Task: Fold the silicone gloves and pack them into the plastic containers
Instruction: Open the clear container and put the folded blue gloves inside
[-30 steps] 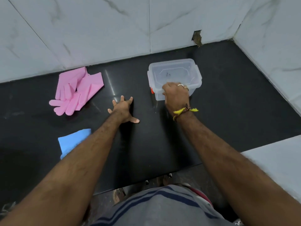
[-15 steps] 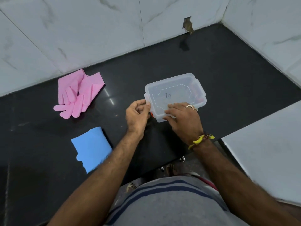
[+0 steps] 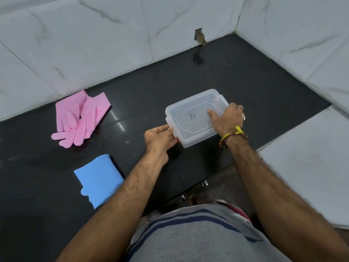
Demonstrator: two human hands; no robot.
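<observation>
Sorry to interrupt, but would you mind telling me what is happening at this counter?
A person holds a clear plastic box on the black counter with both hands: the left hand pinches its near-left clip, and the right hand rests on the lid by the far clip. The lid is on. The pink gloves and a blue glove lie unpacked to the left.

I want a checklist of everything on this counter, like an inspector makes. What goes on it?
Surface: black counter, glossy.
Job's things: clear plastic container with lid on; pink gloves piled near the wall; blue glove lying flat at the near edge.
Clutter: nothing seen.
Grippers: left hand pinches the container's left latch; right hand grips its right end.
Cables: nothing seen.
Surroundings: white marble wall tiles with a small hole.
</observation>
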